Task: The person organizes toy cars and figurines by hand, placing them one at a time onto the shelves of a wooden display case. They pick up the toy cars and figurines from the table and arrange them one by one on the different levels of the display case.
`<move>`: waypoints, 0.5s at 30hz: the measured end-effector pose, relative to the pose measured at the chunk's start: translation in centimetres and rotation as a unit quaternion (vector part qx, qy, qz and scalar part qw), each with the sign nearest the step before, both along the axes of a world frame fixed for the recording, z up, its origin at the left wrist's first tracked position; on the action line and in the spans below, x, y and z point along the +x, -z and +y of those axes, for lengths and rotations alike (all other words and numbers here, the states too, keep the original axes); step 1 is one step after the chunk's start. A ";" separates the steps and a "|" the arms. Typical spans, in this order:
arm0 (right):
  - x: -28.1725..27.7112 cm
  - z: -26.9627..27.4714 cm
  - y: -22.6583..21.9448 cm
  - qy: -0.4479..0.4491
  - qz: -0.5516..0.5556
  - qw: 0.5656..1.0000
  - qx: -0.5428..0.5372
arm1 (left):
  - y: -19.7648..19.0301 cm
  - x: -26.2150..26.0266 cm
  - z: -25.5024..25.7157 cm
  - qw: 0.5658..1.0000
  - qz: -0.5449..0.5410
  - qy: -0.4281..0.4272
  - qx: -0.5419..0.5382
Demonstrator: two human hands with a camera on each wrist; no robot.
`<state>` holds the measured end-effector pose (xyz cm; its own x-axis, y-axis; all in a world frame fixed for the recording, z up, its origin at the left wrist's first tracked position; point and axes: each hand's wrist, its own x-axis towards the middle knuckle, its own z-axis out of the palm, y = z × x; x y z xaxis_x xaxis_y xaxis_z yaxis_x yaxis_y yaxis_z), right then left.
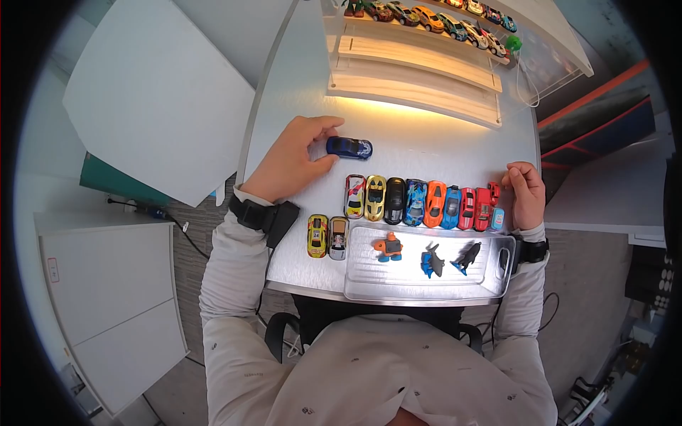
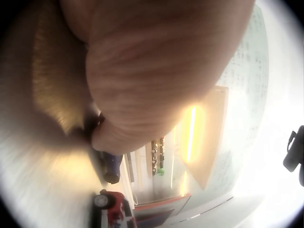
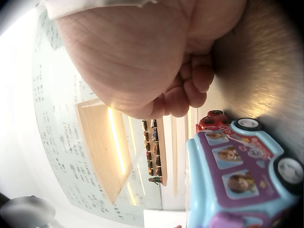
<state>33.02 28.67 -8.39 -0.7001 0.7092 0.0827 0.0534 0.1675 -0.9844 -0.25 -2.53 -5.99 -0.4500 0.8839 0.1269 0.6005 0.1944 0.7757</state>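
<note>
A dark blue toy car lies on the table below the shelf, its left end between the thumb and fingers of the left hand. The left wrist view shows part of this blue car just past a fingertip of the left hand. At the table's right side rests the right hand, fingers loosely curled with nothing in them, beside a red toy vehicle. In the right wrist view a light blue and purple toy van stands near the right hand.
Several toy cars stand side by side in a row across the table. A yellow car and a tan one sit left of a clear tray holding three small figures. A wooden shelf with cars stands behind.
</note>
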 end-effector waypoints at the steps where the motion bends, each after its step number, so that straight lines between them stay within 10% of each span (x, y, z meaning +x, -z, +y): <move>1: 0.0 0.0 0.0 0.001 -0.001 1.000 0.001 | 0.0 0.0 0.0 1.000 0.001 0.003 0.003; 15: 0.1 0.1 0.1 -0.001 -0.005 1.000 0.006 | 0.0 0.0 0.0 1.000 0.019 0.009 0.010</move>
